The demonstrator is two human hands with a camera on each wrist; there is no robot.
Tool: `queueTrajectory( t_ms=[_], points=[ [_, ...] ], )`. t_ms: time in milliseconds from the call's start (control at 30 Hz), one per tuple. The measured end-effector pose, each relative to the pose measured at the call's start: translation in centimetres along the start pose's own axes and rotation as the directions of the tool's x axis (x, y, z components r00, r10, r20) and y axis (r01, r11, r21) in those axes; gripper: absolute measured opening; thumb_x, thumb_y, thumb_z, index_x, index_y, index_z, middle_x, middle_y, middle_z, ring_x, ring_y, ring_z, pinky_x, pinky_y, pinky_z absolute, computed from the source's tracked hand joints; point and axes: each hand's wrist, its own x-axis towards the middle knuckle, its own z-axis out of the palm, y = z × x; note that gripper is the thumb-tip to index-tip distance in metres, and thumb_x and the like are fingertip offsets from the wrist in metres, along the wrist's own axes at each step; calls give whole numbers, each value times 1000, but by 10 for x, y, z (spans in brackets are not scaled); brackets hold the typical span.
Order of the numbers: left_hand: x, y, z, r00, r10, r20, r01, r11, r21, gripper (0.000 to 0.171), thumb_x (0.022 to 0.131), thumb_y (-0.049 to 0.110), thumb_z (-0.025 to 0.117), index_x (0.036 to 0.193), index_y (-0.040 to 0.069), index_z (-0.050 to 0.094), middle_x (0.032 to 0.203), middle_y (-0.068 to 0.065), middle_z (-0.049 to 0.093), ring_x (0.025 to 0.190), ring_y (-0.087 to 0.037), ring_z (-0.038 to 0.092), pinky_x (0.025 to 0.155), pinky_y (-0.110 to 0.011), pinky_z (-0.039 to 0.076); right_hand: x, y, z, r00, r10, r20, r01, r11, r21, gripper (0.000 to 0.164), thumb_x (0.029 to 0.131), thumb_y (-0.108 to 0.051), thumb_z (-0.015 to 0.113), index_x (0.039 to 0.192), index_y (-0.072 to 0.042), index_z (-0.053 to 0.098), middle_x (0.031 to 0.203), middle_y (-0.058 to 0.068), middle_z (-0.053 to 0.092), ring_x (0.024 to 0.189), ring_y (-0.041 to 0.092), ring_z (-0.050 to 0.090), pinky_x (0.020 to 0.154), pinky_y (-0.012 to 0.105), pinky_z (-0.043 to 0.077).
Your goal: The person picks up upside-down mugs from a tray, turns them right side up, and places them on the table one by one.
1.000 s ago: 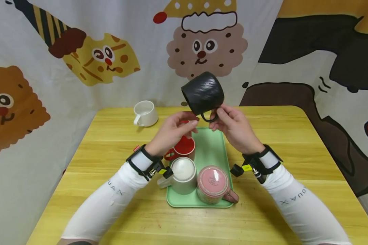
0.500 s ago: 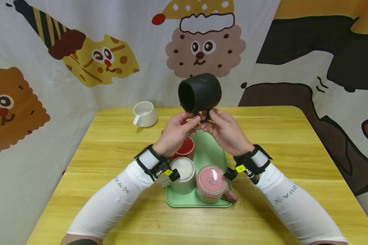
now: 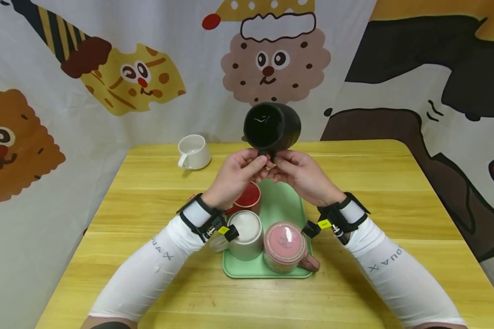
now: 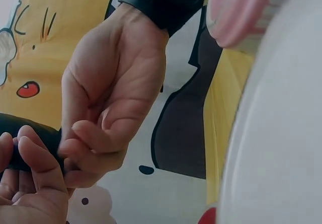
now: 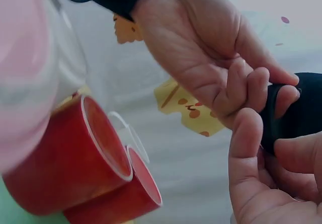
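Note:
A black mug [image 3: 288, 125] is held up over the far end of the green tray [image 3: 286, 201], lying on its side with its mouth toward me. Its handle points down and is mostly hidden by fingers. My left hand [image 3: 234, 176] pinches the handle from the left; my right hand [image 3: 306, 176] pinches it from the other side. The fingertips of both hands meet there. In the right wrist view the black mug [image 5: 309, 108] shows between the two hands.
On the tray stand an upside-down white mug [image 3: 244, 246], an upside-down pink mug [image 3: 286, 244] and a red mug [image 3: 249, 198]. The right wrist view shows a second red mug [image 5: 118, 204]. A white cup [image 3: 197, 155] stands upright at the back left.
The black mug has turned so that its mouth faces me more. My left hand has closed in on the handle, and my right hand has moved left.

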Motion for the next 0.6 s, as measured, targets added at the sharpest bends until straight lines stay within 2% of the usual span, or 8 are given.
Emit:
queueTrajectory(
  t_ms=[167,300,500,600],
  points=[
    [0,1,-6,1000,-1,-17,2,998,56,20,111,7,57,118,-10,65,93,-10,67,77,-15,60,71,-22,54,-4,-1,-6,1000,17,4,-17,997,-75,41,114,-12,48,150,7,49,132,18,63,102,22,69,92,31,59],
    [-1,1,-15,999,0,-34,4,993,122,22,112,12,57,118,-6,66,94,-8,68,79,-18,60,75,-25,54,-8,-1,-13,1000,20,-20,-23,992,-128,41,114,-15,52,150,4,52,130,18,64,102,23,71,91,33,60],
    [0,2,-33,996,35,-79,-20,984,179,21,111,15,58,115,-4,67,103,-23,68,81,-21,59,75,-24,54,-17,-2,-25,999,5,-51,-14,984,-180,41,113,-19,55,149,1,55,127,20,63,101,26,71,91,34,60],
    [0,3,-44,993,61,-104,-36,974,226,21,111,17,58,113,-1,68,103,-25,67,81,-21,58,73,-25,53,-22,-2,-31,998,3,-64,-15,980,-198,42,113,-21,56,149,1,55,128,20,62,102,27,70,92,34,60]
  ],
)
